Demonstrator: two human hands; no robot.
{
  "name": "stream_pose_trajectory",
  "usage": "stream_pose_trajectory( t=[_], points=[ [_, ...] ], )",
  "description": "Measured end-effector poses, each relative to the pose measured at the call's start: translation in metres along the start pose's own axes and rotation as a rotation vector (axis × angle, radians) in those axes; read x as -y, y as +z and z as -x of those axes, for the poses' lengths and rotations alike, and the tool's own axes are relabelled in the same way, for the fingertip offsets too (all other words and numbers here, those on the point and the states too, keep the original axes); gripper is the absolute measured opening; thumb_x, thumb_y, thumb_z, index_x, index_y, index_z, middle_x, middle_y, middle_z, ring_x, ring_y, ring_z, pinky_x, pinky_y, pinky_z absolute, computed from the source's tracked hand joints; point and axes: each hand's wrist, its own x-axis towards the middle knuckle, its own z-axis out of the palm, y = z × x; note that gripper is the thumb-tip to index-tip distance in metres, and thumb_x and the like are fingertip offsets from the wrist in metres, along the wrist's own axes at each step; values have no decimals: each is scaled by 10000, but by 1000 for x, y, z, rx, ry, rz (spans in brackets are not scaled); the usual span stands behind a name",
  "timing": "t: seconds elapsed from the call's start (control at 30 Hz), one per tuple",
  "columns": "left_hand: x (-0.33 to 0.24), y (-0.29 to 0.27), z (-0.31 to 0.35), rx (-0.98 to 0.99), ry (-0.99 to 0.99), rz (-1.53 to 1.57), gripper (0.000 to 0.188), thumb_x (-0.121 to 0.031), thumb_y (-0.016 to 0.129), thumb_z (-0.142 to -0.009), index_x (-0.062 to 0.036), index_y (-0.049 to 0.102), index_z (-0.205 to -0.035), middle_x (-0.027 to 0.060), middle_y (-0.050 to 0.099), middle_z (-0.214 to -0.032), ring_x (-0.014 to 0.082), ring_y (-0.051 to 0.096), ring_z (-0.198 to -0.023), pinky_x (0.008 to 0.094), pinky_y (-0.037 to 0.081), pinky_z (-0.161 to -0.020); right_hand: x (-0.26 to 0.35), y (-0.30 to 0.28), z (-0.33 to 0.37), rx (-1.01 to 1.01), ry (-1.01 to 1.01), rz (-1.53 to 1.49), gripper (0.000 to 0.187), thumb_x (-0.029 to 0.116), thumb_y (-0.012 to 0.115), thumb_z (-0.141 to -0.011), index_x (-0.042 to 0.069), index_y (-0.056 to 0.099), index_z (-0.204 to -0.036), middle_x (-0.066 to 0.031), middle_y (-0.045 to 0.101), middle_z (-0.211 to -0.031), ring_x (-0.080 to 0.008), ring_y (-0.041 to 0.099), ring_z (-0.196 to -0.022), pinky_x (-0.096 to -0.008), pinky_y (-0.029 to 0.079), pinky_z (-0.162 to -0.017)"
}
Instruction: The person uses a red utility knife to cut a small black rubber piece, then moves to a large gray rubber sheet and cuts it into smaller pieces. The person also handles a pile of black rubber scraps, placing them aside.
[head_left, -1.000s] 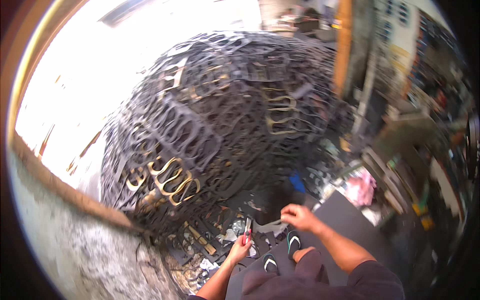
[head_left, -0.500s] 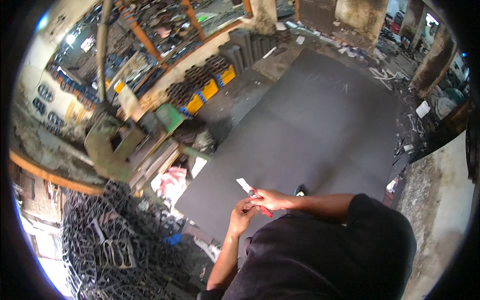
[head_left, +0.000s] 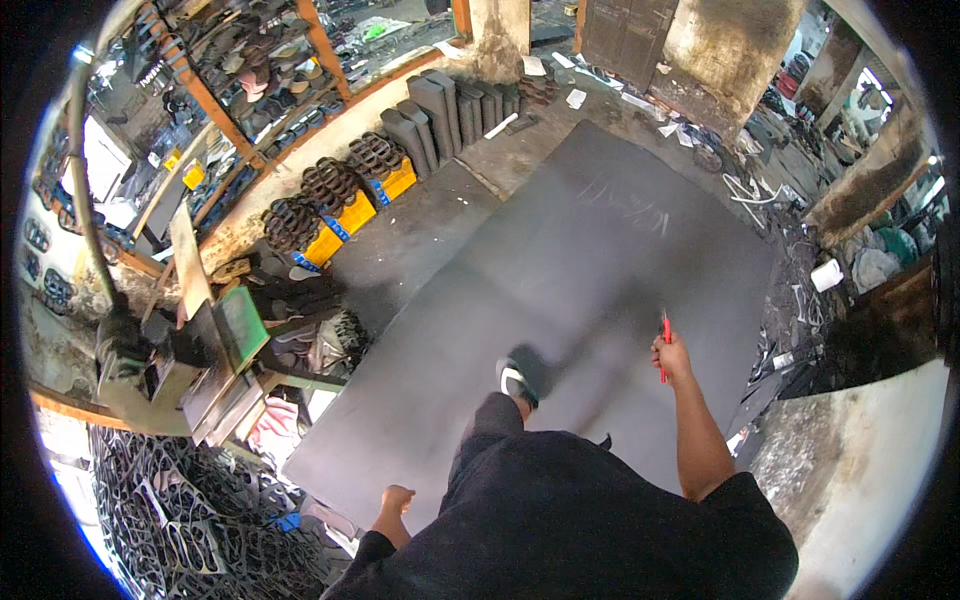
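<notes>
A red utility knife (head_left: 666,345) stands upright in the closed fingers of my right hand (head_left: 672,357), held out over the right part of a large dark grey sheet (head_left: 590,240). My left hand (head_left: 398,499) hangs low near the sheet's front left edge, its fingers curled in, and I see nothing in it. The sheet lies flat on the floor, with pale scribbled marks at its far end. My foot in a black and white shoe (head_left: 516,382) steps on its middle.
Yellow and blue crates (head_left: 350,217) of black sole-shaped pieces line the left wall, beside upright dark slabs (head_left: 430,115). A green-topped machine (head_left: 240,325) stands at the left. Black cut-out scraps (head_left: 190,510) heap at lower left; a white container (head_left: 827,275) lies among debris at right.
My hands were together on the knife and have parted. The right carried it forward and right; the left dropped down and left. My foot now shows out on the sheet.
</notes>
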Motion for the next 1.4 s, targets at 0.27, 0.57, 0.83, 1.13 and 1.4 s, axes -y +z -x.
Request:
stream_pose_trajectory(
  t=[0.27, 0.57, 0.83, 1.13, 1.4],
  points=[
    [-255, -76, -24, -84, 210, 328, 302, -321, 688, -845, -55, 720, -983, 105, 716, -783, 221, 691, -715, 379, 549, -638, -133, -45, -144, 358, 631, 687, 226, 221, 528, -984, 30, 584, -1090, -158, 641, -799, -239, 585, -514, -468, 503, -496],
    [-523, -297, 41, -453, 644, 585, 404, -280, 699, -902, -10, 657, -1200, 147, 727, -1063, 230, 683, -1001, 353, 525, -867, 57, 93, -319, 239, 546, 408, 72, 22, 589, -893, -48, 591, -879, -156, 615, -740, -238, 582, -553, -351, 457, -437],
    [-548, -281, -6, -417, 183, 668, 391, -342, 627, -894, -21, 698, -1107, 217, 711, -1097, 384, 669, -1039, 447, 529, -893, 340, 363, -584, 483, -46, 646, 238, 212, 704, -823, 31, 636, -684, -48, 576, -563, -210, 557, -487, -388, 442, -482],
    [-494, -211, 2, -104, 298, -198, 215, -356, 645, -771, -187, 747, -856, 75, 736, -912, 325, 708, -878, 467, 562, -737, 648, 827, -567, 911, -126, -121, 322, 353, 806, -849, 119, 597, -924, 23, 556, -791, -72, 403, -452, -247, 261, -391],
    [-477, -409, -90, -292, 198, 167, 285, -338, 531, -953, -119, 697, -1024, 97, 723, -949, 291, 703, -866, 402, 553, -732, 721, 1100, -547, 729, 77, -340, 447, 354, 836, -812, 89, 541, -1017, -9, 507, -691, -110, 438, -477, -258, 327, -395]
  ],
)
